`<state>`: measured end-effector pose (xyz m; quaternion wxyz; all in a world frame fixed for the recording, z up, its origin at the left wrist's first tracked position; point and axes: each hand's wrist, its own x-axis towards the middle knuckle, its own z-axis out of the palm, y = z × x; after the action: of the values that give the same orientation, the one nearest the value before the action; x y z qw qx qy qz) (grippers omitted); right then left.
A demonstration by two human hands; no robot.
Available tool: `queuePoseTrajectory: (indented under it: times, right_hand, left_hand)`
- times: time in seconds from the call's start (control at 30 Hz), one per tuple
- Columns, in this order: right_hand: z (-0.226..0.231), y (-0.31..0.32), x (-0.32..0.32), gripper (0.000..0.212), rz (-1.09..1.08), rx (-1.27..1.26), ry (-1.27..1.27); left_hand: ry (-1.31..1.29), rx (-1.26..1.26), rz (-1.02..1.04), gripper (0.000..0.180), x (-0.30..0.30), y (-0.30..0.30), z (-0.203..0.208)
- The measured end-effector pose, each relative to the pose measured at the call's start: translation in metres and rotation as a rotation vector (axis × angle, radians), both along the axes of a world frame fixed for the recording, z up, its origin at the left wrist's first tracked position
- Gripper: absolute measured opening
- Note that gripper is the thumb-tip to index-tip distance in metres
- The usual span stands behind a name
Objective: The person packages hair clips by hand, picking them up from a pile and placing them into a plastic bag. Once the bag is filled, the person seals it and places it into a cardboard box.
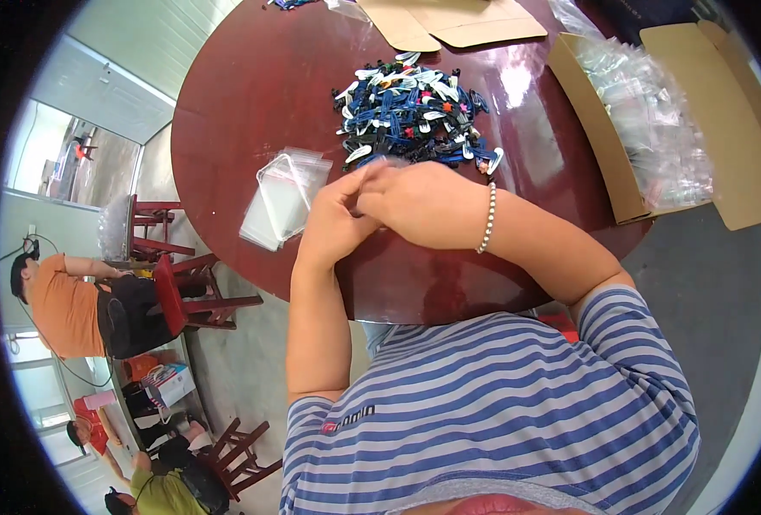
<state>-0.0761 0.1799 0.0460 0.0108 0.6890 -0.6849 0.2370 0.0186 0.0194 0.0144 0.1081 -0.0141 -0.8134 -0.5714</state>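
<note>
My left hand (330, 221) and my right hand (427, 204) meet over the near part of the round dark red table (243, 103). Both have their fingers bent and pressed together at the tips, which are slightly blurred. Whatever they pinch, if anything, is hidden or too small to make out. Just beyond my right hand lies a heap of small blue, black and white clip-like pieces (406, 112), with bits of red, orange and pink among them. Beside my left hand is a stack of flat clear plastic bags (281, 197), with a white-edged frame shape on top.
An open cardboard box (599, 129) full of clear plastic packets (651, 120) stands at the right. More cardboard (457, 21) lies at the far edge. To the left, a person in orange (67, 305) sits on a red chair (174, 296); other people sit farther down.
</note>
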Motion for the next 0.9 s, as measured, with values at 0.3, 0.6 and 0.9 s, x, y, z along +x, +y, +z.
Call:
queuePoseTrajectory:
  times: [0.3,0.6,0.9]
  right_hand:
    - [0.003,0.001,0.009,0.024,0.029,-0.101,0.007]
    - [0.011,0.006,0.006,0.018,0.07,-0.104,-0.039]
    - [0.029,0.066,-0.055,0.016,-0.348,-0.253,-0.26]
  left_hand:
    - [0.023,0.215,-0.171,0.047,0.002,0.001,0.003]
    - [-0.124,0.26,-0.078,0.042,0.003,0.003,0.002]
    - [-0.122,0.33,0.078,0.028,-0.001,0.005,-0.006]
